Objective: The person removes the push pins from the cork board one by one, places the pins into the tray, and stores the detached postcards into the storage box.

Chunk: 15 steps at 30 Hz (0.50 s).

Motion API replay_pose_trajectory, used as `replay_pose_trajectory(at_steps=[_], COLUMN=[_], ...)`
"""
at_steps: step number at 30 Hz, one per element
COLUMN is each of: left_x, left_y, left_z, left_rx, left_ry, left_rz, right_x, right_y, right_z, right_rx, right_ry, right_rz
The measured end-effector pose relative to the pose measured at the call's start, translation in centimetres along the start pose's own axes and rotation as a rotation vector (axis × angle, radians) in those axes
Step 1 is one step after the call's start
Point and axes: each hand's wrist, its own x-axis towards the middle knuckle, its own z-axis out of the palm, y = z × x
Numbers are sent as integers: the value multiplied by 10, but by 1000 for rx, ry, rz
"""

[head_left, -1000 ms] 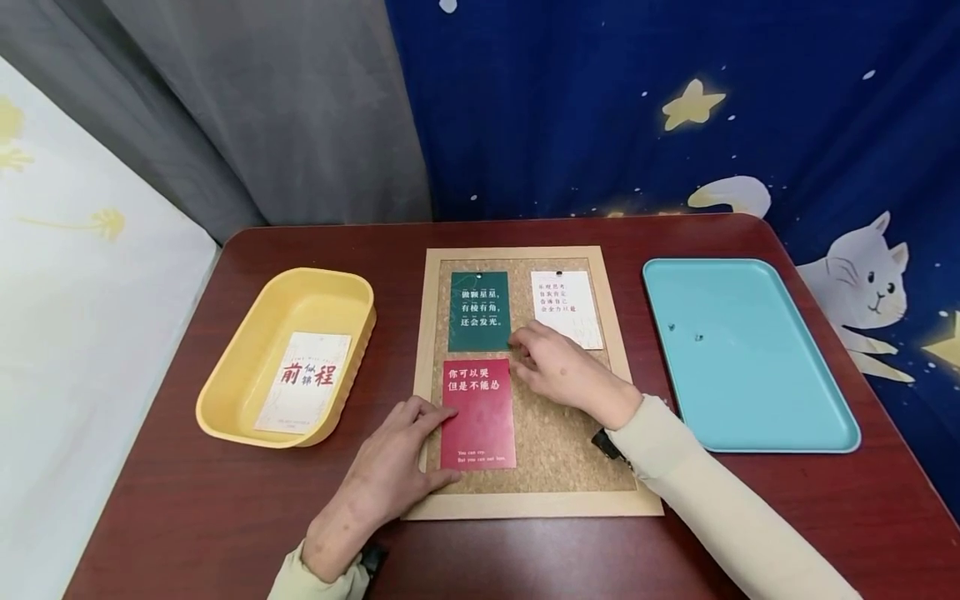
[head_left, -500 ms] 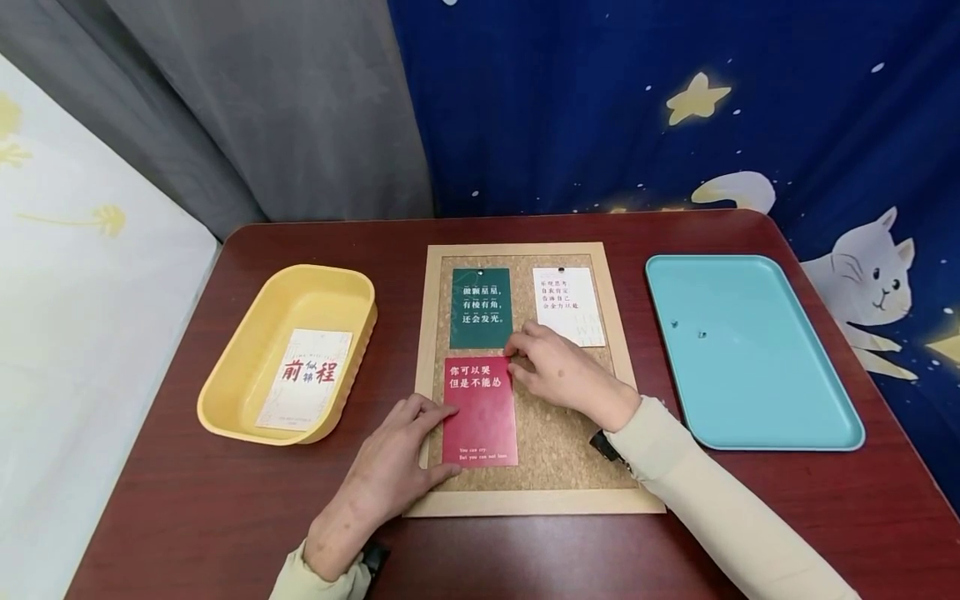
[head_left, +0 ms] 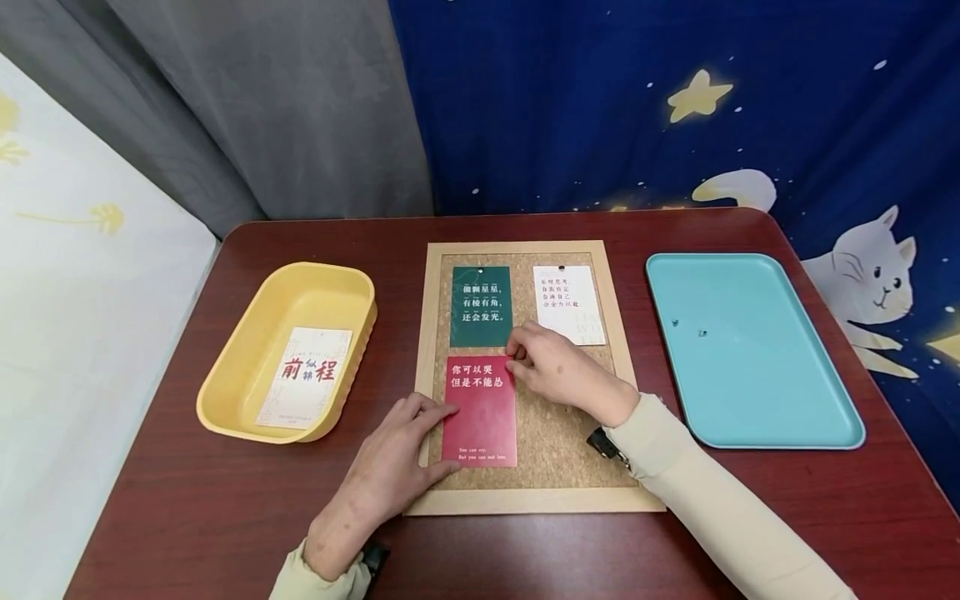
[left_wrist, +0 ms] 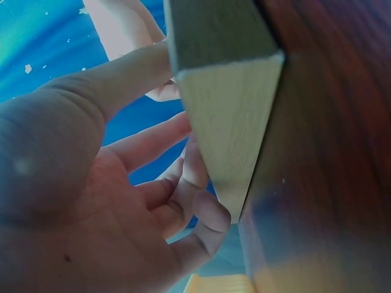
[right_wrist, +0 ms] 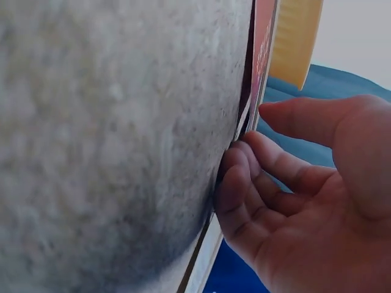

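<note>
Here, left fingers (head_left: pixel 447 412) touch red card (head_left: pixel 481 418); corkboard (head_left: pixel 570 462) beneath.

Compared with a second ago, the right hand (head_left: pixel 558 367) has been shifted slightly left and downward over the cork board (head_left: pixel 532 501), and the right edge of the red card (head_left: pixel 480 425) is now overlapped by its thumb near the upper corner. The card's upper end has been nudged slightly rightward. The bench (head_left: pixel 480 554) is seen slightly higher in the head view.

Soft glare on table (head_left: pixel 517 552), blurrier wrist views
</note>
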Motion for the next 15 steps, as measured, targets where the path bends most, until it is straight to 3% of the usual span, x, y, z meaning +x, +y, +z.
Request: replay_pose_trajectory(at_steps=[4,11,15], left_x=[-1,0,3], left_y=[0,1,2], left_z=[1,2,1], left_rx=[-1,-25,-69], left_ry=[-6,-17,-2], left_rz=[-12,-62,-81], right_x=[4,8,10], right_y=[4,15,20], right_z=[0,-1,-2], right_rx=[136,528,676], right_ry=[-30,-119,-132], right_rz=[31,102,123])
